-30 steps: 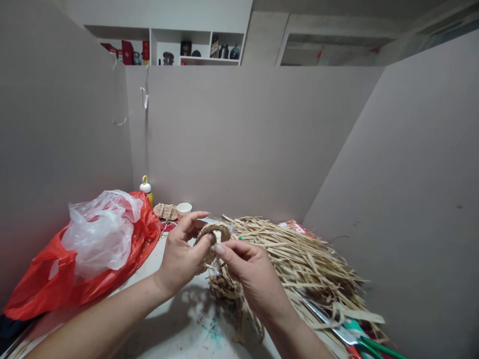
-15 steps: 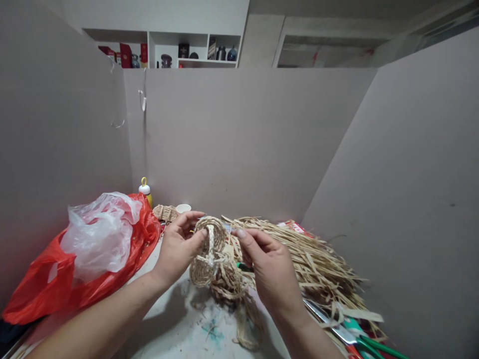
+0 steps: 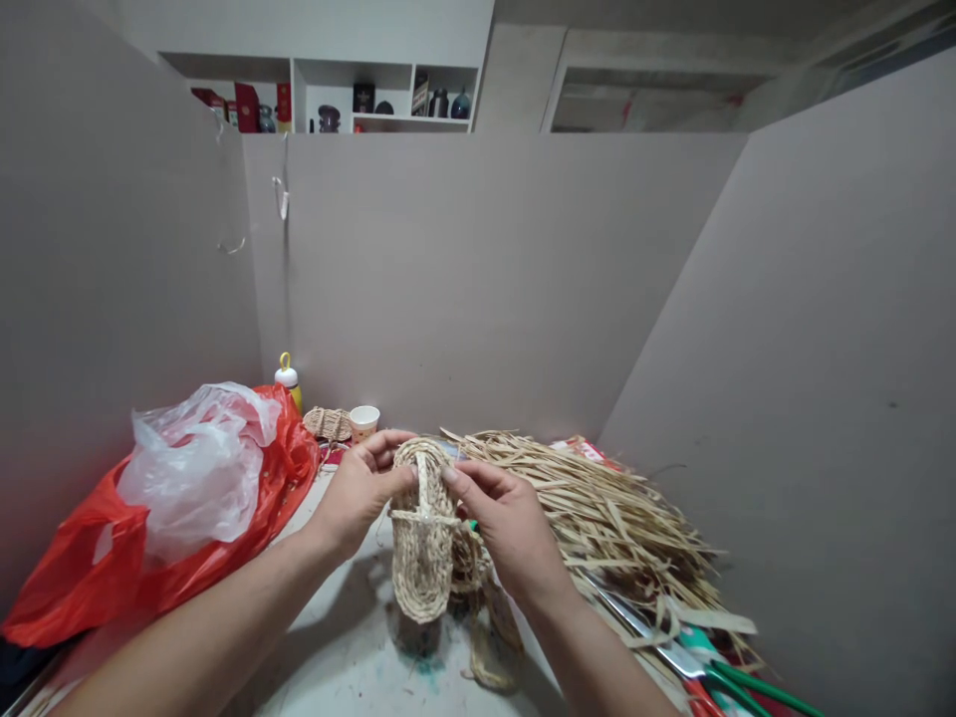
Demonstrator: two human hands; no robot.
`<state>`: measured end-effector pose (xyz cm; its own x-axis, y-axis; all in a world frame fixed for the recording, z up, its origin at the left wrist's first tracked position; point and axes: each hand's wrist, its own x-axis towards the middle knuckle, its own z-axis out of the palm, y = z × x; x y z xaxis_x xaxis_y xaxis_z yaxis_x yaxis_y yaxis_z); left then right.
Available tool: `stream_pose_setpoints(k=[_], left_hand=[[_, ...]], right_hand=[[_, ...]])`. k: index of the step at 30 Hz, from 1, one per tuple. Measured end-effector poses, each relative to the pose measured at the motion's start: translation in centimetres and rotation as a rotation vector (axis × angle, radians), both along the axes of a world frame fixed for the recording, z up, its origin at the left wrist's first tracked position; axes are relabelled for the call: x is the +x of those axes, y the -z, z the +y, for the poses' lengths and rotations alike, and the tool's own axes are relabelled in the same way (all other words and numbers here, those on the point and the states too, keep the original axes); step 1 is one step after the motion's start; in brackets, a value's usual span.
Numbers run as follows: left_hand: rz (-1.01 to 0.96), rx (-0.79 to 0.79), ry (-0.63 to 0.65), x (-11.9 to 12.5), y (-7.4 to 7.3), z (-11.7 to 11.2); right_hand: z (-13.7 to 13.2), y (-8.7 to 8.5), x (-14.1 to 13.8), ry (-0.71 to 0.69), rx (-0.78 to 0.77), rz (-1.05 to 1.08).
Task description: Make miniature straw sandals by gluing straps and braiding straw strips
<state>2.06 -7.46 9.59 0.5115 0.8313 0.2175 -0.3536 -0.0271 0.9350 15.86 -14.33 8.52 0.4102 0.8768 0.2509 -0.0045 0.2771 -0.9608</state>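
Note:
I hold a small woven straw sandal (image 3: 423,558) upright over the table, its sole facing me and a thong strap running down its middle. My left hand (image 3: 359,493) grips its upper left edge with curled fingers. My right hand (image 3: 505,528) pinches its upper right edge near the strap. Behind the sandal lies another braided straw piece (image 3: 489,617), partly hidden.
A heap of loose straw strips (image 3: 597,513) lies at the right, with green-handled scissors (image 3: 717,672) at its near end. A red and clear plastic bag (image 3: 171,498) fills the left. A paper cup (image 3: 363,420), a woven piece (image 3: 326,422) and a yellow bottle (image 3: 288,378) stand at the back by the partition.
The sandal has been turned from a curled, tilted pose to upright with its sole towards me. My right hand left it half a second ago and now grips its right edge again.

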Motion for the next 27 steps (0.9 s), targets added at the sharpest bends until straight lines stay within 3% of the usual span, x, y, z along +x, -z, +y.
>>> stream_pose_setpoints(k=[13, 21, 27], left_hand=[[0.033, 0.055, -0.019, -0.19, 0.43, 0.59], [-0.035, -0.102, 0.039, 0.21, 1.0, 0.73], [-0.038, -0.086, 0.007, 0.2, 0.8, 0.69]], right_hand=[[-0.24, -0.52, 0.12, -0.031, 0.076, -0.197], [0.11, -0.23, 0.44, -0.051, -0.009, -0.099], [0.03, 0.02, 0.36, -0.053, 0.133, -0.028]])
